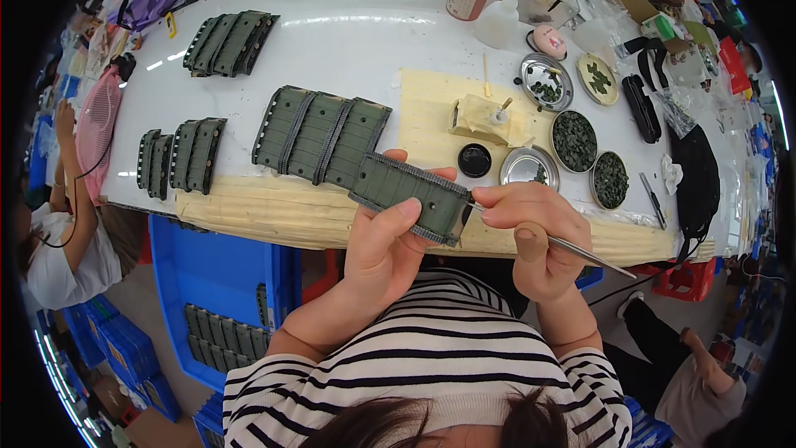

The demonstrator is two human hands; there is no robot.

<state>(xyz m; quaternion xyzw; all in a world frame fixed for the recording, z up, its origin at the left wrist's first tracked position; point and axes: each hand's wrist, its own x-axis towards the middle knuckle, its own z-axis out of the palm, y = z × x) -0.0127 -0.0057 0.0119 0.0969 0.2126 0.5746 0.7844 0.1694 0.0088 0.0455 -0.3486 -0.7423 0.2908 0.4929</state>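
My left hand [385, 241] grips a dark green ribbed panel [406, 191] with grey textured strips along its edges, thumb on top and fingers behind. Slim metal tweezers [593, 257] are in my right hand [535, 228], their tip touching the panel's right end. One fingertip of that hand wears a brownish cover. Just beyond, a larger group of matching green panels [319, 133] lies on the table, partly overlapped by the held one. What the tweezers' tip grips, if anything, is too small to make out.
More green panels [230, 43] lie at the left. Yellowish paper [423, 87] holds a taped block [489, 120] and a black round pot [474, 160]. Tins of green bits [574, 141] stand right. A blue crate [174, 282] sits below left; other people are at both sides.
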